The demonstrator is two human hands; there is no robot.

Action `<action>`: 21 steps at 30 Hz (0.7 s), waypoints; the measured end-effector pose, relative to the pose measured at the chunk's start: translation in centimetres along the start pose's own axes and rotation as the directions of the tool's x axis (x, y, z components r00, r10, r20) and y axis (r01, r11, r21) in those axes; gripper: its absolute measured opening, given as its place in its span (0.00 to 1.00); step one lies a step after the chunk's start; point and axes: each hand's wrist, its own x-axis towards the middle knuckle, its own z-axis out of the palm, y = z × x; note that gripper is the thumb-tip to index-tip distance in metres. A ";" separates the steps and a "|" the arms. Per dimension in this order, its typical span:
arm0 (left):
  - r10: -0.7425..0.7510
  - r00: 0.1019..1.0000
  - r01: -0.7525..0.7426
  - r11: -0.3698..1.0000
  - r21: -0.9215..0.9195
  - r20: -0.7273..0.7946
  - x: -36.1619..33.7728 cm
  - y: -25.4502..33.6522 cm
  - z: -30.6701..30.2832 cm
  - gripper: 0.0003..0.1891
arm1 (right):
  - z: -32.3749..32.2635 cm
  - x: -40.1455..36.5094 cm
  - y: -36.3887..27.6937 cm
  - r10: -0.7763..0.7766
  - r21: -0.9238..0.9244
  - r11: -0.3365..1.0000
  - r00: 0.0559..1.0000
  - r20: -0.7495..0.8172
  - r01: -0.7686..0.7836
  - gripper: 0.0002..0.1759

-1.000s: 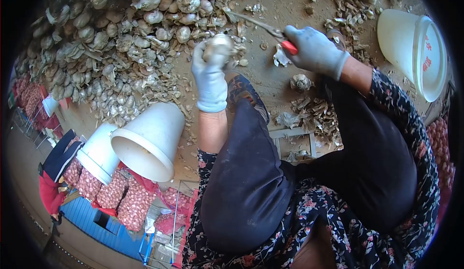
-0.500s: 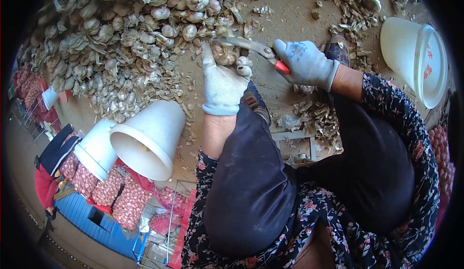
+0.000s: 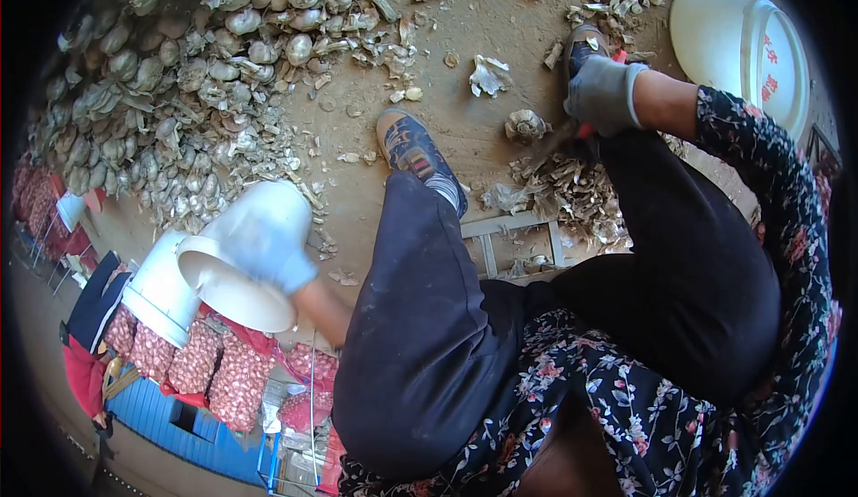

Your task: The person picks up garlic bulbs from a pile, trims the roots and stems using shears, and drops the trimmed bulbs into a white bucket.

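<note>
My left hand (image 3: 264,251), in a pale glove, is smeared by motion over the rim of a tipped white bucket (image 3: 286,206). Its fingers and anything in them cannot be made out. On the right, my gloved right hand (image 3: 603,95) is closed around pruning shears with red handles (image 3: 586,130), close by my right shoe. The blades point down and left and look blurred. Just left of that hand, a garlic bulb (image 3: 527,127) lies on the ground, with a heap of cut dry stems (image 3: 581,184) below it.
A big pile of garlic with stalks (image 3: 152,95) covers the upper left. A white bucket with red writing (image 3: 742,50) lies at upper right. Filled net sacks (image 3: 241,376) and a person in red (image 3: 82,372) are at lower left. A metal frame (image 3: 514,229) sits between my legs.
My left hand has left the garlic bulb it held ahead of me and swung down-left to the bucket. My right hand has drawn the shears away to the right. The view has shifted slightly.
</note>
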 end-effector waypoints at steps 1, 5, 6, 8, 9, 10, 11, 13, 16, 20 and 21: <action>0.077 0.997 -0.072 0.898 -0.435 -0.006 0.6 4.0 -1.8 0.19 | 0.4 0.1 -0.5 -0.073 -0.051 0.996 0.996 0.054 0.076 0.09; 0.821 0.564 0.190 -0.229 -0.955 -0.085 4.4 19.6 -9.1 0.25 | 0.3 2.2 -0.4 0.121 -0.196 0.974 0.992 0.022 -0.115 0.09; 0.842 0.507 0.087 -0.261 -0.961 -0.183 4.2 22.5 -9.2 0.29 | -2.2 2.1 -0.5 0.210 -0.214 0.962 0.961 0.178 -0.171 0.13; 0.863 0.428 -0.005 -0.294 -0.956 -0.268 3.9 23.9 -9.4 0.32 | -1.1 2.0 0.3 0.242 -0.144 0.960 0.970 0.002 -0.239 0.11; 0.880 0.402 -0.093 -0.235 -0.968 -0.252 4.4 23.7 -9.3 0.35 | -0.6 2.1 0.7 0.279 -0.073 0.952 0.943 -0.182 -0.296 0.10; 0.896 0.377 -0.182 -0.175 -0.968 -0.233 4.8 23.5 -9.6 0.38 | -1.0 2.6 0.5 0.289 -0.002 0.953 0.915 -0.280 -0.302 0.09; 0.895 0.383 -0.184 -0.168 -0.968 -0.228 4.9 23.1 -10.0 0.38 | -0.8 3.2 0.9 0.285 -0.005 0.954 0.914 -0.287 -0.299 0.09; 0.877 0.476 -0.228 0.049 -0.972 -0.067 3.9 22.0 -11.2 0.41 | -0.2 4.6 1.4 0.291 0.064 0.957 0.932 -0.217 -0.284 0.10; 0.788 0.615 -0.294 0.266 -0.918 0.031 3.9 22.0 -12.0 0.37 | 0.3 4.7 0.8 0.287 0.163 0.956 0.902 -0.322 -0.246 0.12; 0.530 0.847 0.132 -0.147 -0.980 0.034 5.3 20.4 -8.5 0.28 | -1.2 2.2 0.7 0.453 0.293 0.883 0.832 -0.321 -0.367 0.13; 0.502 0.856 0.469 -0.647 -0.601 0.128 5.4 19.6 -7.6 0.27 | -1.2 1.6 1.0 0.521 0.335 0.845 0.783 -0.339 -0.417 0.13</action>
